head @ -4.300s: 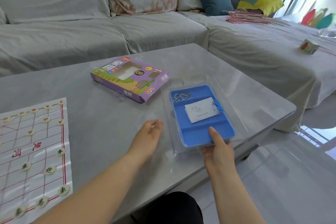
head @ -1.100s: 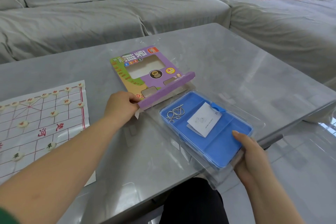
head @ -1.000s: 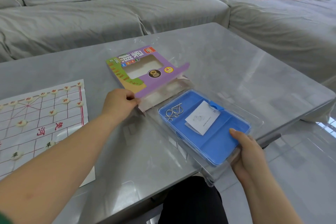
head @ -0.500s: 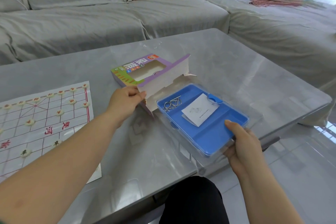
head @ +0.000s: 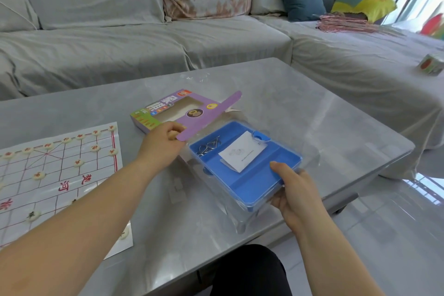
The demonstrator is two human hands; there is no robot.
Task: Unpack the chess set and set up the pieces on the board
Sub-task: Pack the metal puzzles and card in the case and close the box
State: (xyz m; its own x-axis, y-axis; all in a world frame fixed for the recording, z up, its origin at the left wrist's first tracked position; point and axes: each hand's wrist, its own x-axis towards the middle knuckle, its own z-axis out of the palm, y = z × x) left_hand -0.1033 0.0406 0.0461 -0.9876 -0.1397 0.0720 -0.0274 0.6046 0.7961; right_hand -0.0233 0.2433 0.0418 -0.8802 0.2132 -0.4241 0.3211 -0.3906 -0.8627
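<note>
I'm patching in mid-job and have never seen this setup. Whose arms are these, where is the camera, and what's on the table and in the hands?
There is no machine here. These are a person's two bare arms, seen from a single wide-angle camera worn on the head, looking forward and down. The left hand grips a purple box at its open flap end. The right hand holds the near corner of a blue tray wrapped in clear plastic, thumb on top. In the tray lie a white leaflet and some metal rings. Farther left on the grey table is a paper chess sheet with round pieces on it.
</note>
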